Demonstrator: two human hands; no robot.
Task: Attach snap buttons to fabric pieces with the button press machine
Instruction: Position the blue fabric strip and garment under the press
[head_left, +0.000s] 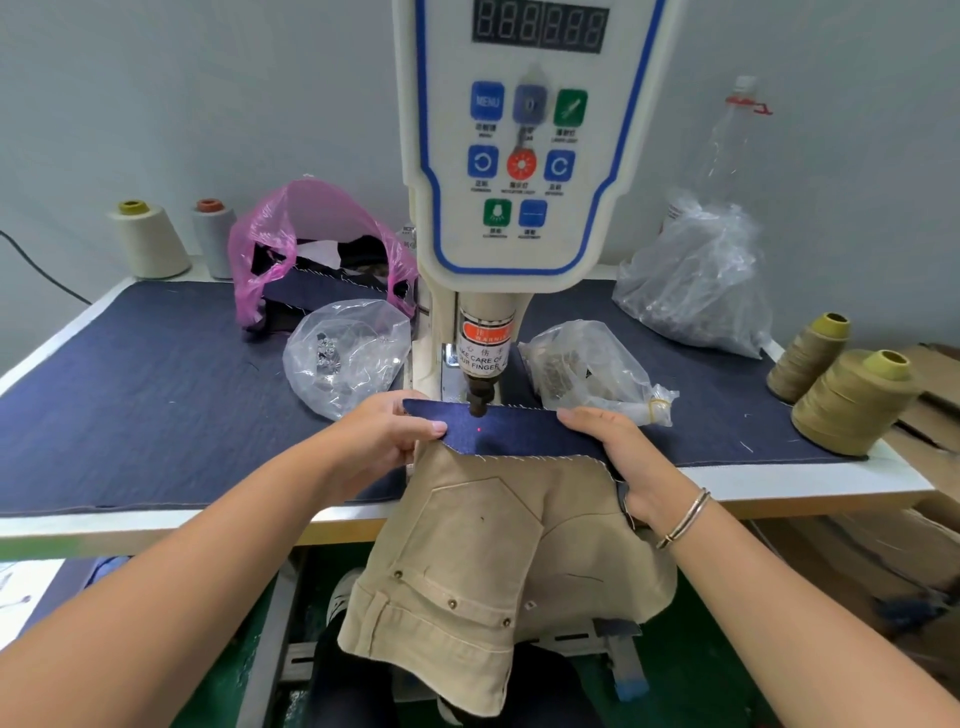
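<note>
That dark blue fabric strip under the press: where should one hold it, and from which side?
By its two short ends, from left and right, as both hands do now: the left hand and right hand pinch the navy fabric strip at its ends. It is long and floppy, and its middle, marked by the red laser dot, lies by the punch.

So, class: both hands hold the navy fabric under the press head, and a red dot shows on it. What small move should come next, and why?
Probably a slight slide of the navy fabric away from the person. The red laser dot lies nearer the person than the press head, with the left hand and right hand holding the fabric at either side. Whether the dot marks the intended spot, I cannot tell.
</note>
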